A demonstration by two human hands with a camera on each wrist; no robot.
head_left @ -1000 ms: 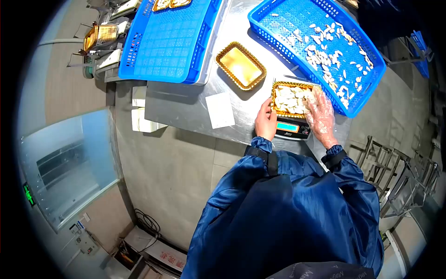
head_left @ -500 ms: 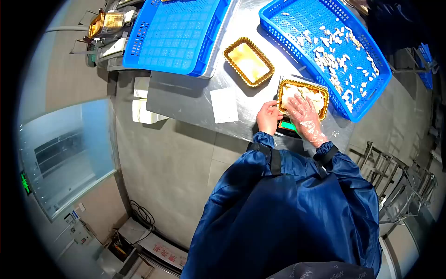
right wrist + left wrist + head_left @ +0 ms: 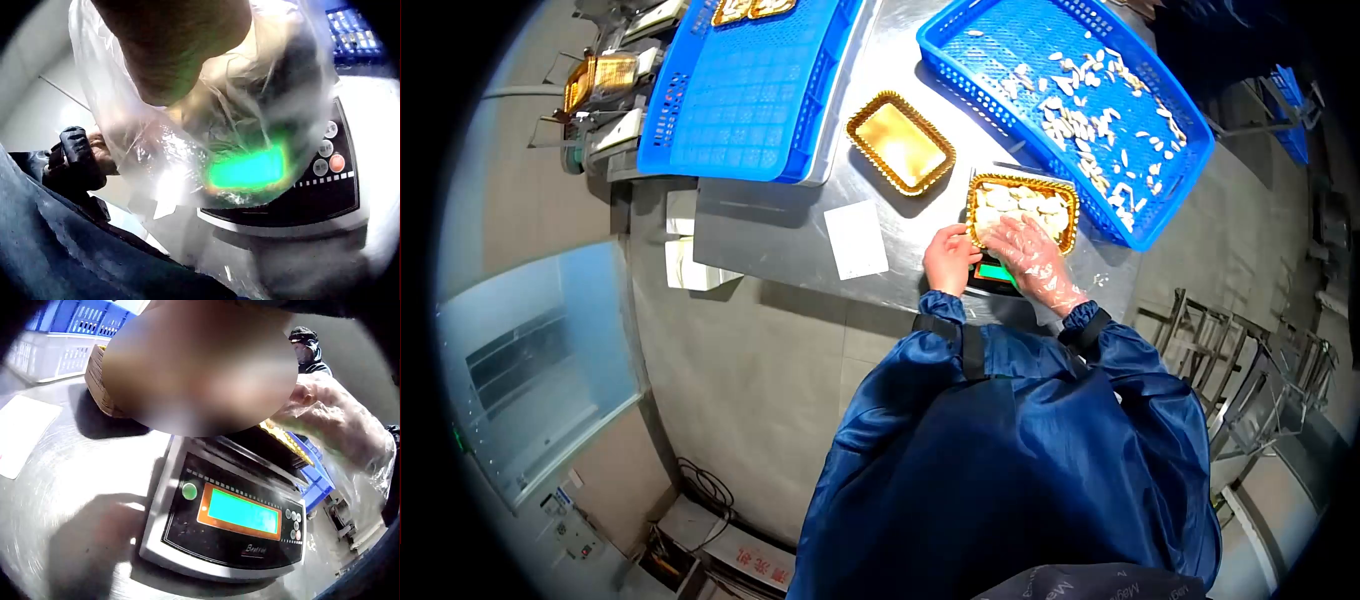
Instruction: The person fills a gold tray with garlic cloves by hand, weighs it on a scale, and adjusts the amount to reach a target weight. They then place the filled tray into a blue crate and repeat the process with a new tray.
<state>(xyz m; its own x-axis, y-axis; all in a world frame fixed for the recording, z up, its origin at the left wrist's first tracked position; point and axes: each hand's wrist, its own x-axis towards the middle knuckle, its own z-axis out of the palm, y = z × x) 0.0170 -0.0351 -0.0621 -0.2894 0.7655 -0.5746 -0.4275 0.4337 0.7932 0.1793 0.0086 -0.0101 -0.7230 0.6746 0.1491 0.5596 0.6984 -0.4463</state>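
Observation:
A gold tray (image 3: 1072, 190) filled with pale sliced pieces sits on a digital scale (image 3: 237, 515) whose display is lit. The right hand (image 3: 1036, 262), in a clear plastic glove, lies with its fingers over the pieces at the tray's near side. In the right wrist view the glove (image 3: 187, 137) hangs in front of the lit display. The bare left hand (image 3: 949, 262) is at the tray's near left corner, fingers bent slightly; whether it touches the rim is unclear. In the left wrist view a blur covers much of that hand.
Another gold tray (image 3: 856, 130), with nothing in it, lies left of the scale, near a white sheet (image 3: 855, 240). A blue basket (image 3: 1040, 150) with loose pieces stands at the right. Another blue basket (image 3: 750, 110) at the left holds filled trays. A person (image 3: 306, 350) stands beyond.
The right hand moved from the tray's right side across to its near side, over the pieces. The left hand drew slightly back from the tray's left side. The head view also shifted.

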